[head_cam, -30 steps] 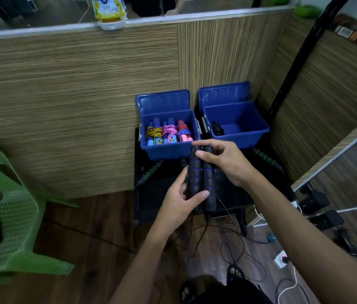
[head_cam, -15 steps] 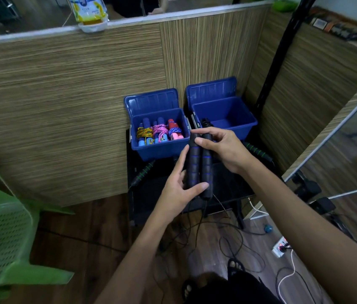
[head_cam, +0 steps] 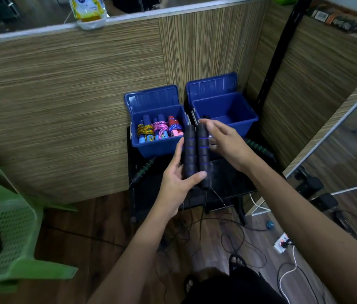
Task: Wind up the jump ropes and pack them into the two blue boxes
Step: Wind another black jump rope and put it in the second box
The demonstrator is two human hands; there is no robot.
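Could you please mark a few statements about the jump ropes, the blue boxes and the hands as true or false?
1. The left blue plastic box holds wound ropes with colourful cords. True.
2. Both blue boxes have their lids shut. False: both lids stand open.
3. The left hand holds two black foam handles with blue rings side by side. True.
4. The black handles' cord is already wound round them. False: it hangs loose towards the floor.
5. The right hand is beside the handles' upper ends. True.
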